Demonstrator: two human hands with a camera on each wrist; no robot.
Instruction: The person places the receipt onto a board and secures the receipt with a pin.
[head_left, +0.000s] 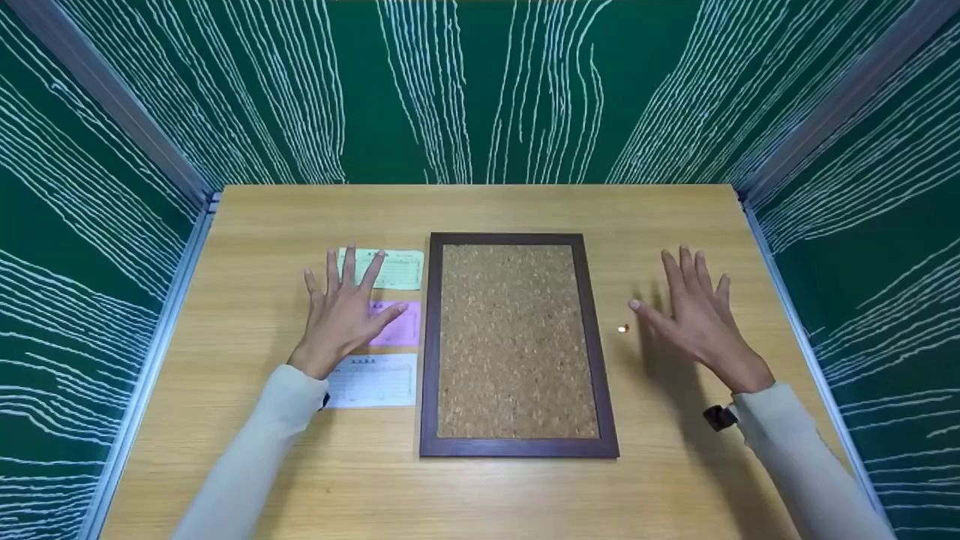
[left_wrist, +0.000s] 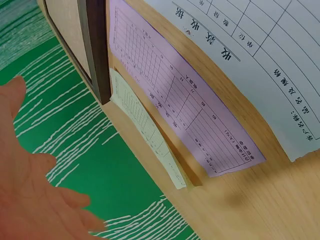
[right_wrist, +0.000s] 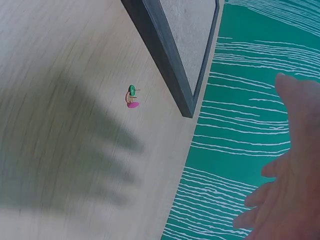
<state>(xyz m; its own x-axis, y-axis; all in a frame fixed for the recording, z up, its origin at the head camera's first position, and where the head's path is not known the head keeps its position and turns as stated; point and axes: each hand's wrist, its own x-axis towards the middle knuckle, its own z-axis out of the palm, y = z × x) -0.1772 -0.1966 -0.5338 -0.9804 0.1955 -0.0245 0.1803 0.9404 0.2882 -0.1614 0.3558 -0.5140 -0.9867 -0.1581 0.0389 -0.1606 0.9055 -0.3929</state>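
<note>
My left hand (head_left: 341, 319) is spread with straight fingers over three printed paper slips left of the corkboard. These are a green slip (head_left: 401, 270), a purple slip (head_left: 397, 324) and a pale blue slip (head_left: 375, 382), laid in a column; the left wrist view shows the purple slip (left_wrist: 175, 95) in full. In the middle of the table lies the corkboard (head_left: 517, 341) in its dark brown frame. On the right, my right hand (head_left: 697, 315) is spread above the table, holding nothing. Close to its thumb is a small cluster of thumbtacks (right_wrist: 132, 97), green and pink among them.
The light wooden table (head_left: 517, 499) is bordered at the back and both sides by green walls (head_left: 480, 90) with white wavy lines. Metal posts stand at the two back corners. A dark band (head_left: 720, 418) sits at the right wrist.
</note>
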